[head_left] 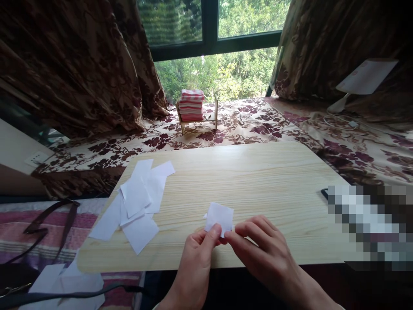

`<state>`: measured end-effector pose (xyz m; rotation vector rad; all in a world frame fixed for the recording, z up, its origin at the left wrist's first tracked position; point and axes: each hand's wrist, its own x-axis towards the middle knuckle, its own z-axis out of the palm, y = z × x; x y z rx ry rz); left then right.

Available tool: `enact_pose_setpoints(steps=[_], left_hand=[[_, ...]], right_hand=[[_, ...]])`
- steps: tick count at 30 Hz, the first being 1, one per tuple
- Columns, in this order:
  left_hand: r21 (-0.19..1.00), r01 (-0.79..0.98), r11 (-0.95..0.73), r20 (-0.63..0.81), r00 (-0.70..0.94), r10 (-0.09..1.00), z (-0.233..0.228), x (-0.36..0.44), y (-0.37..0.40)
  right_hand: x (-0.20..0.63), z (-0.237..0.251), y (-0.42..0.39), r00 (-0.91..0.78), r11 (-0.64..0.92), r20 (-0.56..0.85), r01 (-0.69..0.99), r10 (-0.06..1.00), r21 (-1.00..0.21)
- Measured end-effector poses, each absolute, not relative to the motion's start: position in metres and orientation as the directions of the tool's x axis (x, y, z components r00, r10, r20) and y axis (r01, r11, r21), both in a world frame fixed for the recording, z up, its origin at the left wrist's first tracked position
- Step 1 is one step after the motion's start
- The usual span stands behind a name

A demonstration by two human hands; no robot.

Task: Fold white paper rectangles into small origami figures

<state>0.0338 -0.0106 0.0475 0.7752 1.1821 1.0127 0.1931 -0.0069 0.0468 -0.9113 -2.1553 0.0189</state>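
Observation:
A small white paper square [220, 216] sits just above the near edge of a light wooden table [258, 181]. My left hand [197, 258] pinches its lower edge with thumb and forefinger. My right hand [260, 247] pinches the same lower edge from the right, fingers curled. A loose pile of white paper pieces [138, 198] lies on the table's left part, some hanging over the edge.
More white paper [64, 280] and a dark strap [48, 219] lie on a striped cloth at lower left. A small wooden rack with red-and-white folded cloths [192, 107] stands on the floral surface by the window. A blurred patch [368, 224] covers the table's right end.

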Motion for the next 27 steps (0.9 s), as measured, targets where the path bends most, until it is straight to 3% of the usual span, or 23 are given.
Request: enact_pose_setpoints(steps=[23, 27], left_hand=[[0.927, -0.021, 0.375, -0.370, 0.116, 0.922, 0.039, 0.013, -0.019], [0.945, 0.048, 0.325, -0.328, 0.128, 0.936, 0.043, 0.014, -0.017]], right_hand=[[0.192, 0.064, -0.001, -0.640, 0.765, 0.419, 0.558, 0.644, -0.323], [0.193, 0.064, -0.002, -0.581, 0.710, 0.408, 0.577, 0.704, -0.403]])
